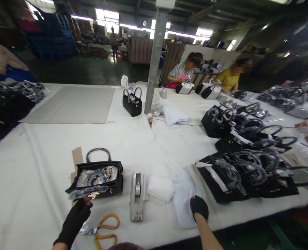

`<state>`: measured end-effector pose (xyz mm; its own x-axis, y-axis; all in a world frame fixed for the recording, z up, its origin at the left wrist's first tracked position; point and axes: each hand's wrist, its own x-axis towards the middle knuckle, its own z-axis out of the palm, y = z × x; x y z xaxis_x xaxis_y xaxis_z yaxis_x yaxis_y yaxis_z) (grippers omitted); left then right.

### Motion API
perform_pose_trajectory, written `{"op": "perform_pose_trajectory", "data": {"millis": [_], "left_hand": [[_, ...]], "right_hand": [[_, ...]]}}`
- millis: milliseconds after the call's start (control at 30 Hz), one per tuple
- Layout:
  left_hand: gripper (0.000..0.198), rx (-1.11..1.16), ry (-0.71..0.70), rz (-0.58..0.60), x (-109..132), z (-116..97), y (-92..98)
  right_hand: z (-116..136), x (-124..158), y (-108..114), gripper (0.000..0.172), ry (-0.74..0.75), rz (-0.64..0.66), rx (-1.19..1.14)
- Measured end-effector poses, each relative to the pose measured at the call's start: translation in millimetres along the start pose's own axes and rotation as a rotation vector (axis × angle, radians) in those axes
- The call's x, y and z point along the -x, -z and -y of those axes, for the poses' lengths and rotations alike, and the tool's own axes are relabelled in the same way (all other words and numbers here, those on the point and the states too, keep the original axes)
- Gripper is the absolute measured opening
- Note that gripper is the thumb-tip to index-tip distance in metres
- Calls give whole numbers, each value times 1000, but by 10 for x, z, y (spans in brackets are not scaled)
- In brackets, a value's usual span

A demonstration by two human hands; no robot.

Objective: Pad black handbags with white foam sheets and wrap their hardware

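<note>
A small black handbag [98,178] lies open-side up on the white table, its handles wrapped in clear plastic. My left hand [77,215], in a black fingerless glove, touches the bag's front flap near the gold clasp; its fingers are mostly hidden. My right hand [199,207], also gloved in black, rests closed on a sheet of white tissue paper [184,203]. A stack of folded white tissue [161,187] sits between the hands beside a grey tape dispenser [136,196].
Orange-handled scissors [105,231] lie near the front edge. Several black handbags [248,163] are lined up at right. One black bag [132,102] stands by a metal post [154,55]. Two seated people work at the far side; another person's hand [304,128] shows at right.
</note>
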<state>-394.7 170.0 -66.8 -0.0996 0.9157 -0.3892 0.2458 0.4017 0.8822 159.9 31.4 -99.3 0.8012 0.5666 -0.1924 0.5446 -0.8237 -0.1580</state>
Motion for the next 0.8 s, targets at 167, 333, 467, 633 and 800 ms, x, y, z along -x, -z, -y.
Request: {"op": "perform_pose_trajectory", "data": {"millis": [167,333,467,633,800], "left_hand": [[68,131,38,20,55,84,58],[72,63,45,-22,127,42,127],[73,-26,33,-43,210,24,137],[78,-9,90,-51,291,53,122],[71,22,87,-36,366,60,101]], "right_hand": [[-81,-16,107,30,70,41,21],[-133,76,200,25,176,-56,91],[-210,150,211,13,280,-213,139],[-214,148,301,12,330,-233,106],[-214,86,411,33,94,-183,-81]]}}
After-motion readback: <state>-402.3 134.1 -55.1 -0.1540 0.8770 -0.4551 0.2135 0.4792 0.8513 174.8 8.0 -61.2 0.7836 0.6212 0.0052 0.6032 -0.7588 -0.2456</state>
